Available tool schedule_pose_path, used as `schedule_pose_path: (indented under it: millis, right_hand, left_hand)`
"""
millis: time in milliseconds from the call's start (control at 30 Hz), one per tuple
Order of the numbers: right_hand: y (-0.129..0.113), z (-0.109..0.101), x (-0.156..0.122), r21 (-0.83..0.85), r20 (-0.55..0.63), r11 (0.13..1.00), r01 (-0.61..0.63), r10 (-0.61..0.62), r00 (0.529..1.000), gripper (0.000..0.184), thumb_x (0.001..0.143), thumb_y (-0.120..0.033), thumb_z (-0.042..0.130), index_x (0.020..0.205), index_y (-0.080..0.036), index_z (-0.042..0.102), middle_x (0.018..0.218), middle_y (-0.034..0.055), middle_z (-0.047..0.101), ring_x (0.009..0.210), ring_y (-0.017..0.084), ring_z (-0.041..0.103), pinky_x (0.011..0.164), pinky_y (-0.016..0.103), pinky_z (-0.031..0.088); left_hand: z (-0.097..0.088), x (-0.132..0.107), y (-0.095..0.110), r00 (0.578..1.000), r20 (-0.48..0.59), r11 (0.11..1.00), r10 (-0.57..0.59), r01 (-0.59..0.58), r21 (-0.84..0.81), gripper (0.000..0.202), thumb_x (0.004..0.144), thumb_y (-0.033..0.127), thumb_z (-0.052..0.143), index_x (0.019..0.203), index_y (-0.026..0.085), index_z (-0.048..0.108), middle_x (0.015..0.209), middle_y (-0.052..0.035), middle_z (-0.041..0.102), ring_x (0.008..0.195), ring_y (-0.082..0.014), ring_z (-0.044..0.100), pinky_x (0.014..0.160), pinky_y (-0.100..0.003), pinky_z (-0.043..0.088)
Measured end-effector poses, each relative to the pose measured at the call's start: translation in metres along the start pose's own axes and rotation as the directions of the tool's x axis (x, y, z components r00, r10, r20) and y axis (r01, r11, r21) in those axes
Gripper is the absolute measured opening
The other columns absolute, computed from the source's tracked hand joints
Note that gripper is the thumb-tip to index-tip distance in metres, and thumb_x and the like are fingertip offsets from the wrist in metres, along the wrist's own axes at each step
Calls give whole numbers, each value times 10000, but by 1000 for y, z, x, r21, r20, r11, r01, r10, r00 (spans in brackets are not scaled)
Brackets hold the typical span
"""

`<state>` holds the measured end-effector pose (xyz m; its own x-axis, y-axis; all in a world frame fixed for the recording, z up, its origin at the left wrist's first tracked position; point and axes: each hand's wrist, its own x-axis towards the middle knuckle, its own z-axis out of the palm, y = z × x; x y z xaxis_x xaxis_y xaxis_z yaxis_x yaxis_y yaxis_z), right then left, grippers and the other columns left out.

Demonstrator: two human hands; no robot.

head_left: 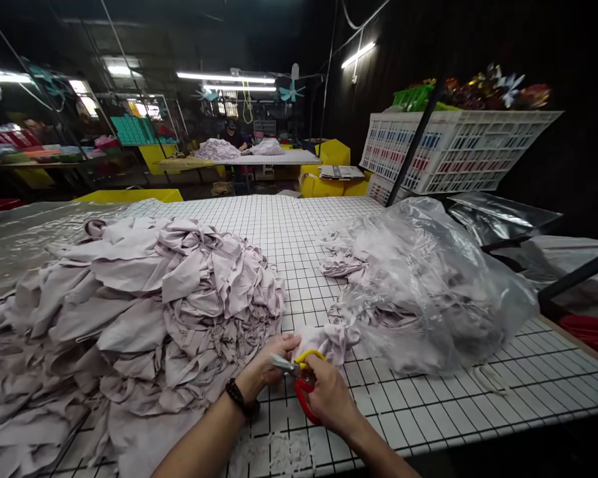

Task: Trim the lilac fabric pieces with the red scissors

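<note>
The two hands are close together, low in the middle, above the table (274,216). The right hand (333,395) is wrapped around the handles of the scissors (298,370). The left hand (278,352) is just to the left, with its fingertips at one end of a small piece of cloth (335,338). It looks like a pinch, but the spot is small and I can't tell for sure. The small piece of cloth lies just past the hands and a bit to the right. Its long way runs sideways, from the left fingertips over to the plastic bag (428,285). The left hand is nearest to its end. The blades point left, across the front of the left hand.

The blades are shiny metal, and one handle loop is yellow and the other red. The cloth is soft, pale and crumpled. A dark bracelet (235,395) sits on the left wrist. White scraps (284,453) lie on the table close by. To the left is a big heap of cloth (179,285), all folds and wrinkles. To the right, the plastic bag is puffy and see-through, with more cloth under it. The table is white with black lines that make squares. Farther off is a white basket (458,149) full of holes
</note>
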<state>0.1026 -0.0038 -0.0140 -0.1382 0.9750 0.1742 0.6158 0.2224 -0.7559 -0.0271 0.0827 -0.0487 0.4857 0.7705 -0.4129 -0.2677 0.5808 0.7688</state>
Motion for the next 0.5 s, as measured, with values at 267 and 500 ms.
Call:
schedule_pose_path:
  millis: [267,500]
  right_hand:
    - [32,-40,0,170,-56,927,-333,347,936,200,814,-326,510,959,-204,572,774,12,642,630,158,573,577,244,432]
    - [61,-56,25,-65,7,953,-296,297,955,212,783,-318,496,948,-205,563,838,17,649,738,173,581,643,254,416]
  left_hand:
    - [-37,-35,-6,941,-255,973,222,-195,127,420,626,440,772,867,122,640,805,-23,660,716,-124,565,665,-209,413]
    - [-42,-45,0,912,-283,922,297,-197,332,485,670,507,699,949,115,638,931,-76,673,805,-169,599,731,-247,449]
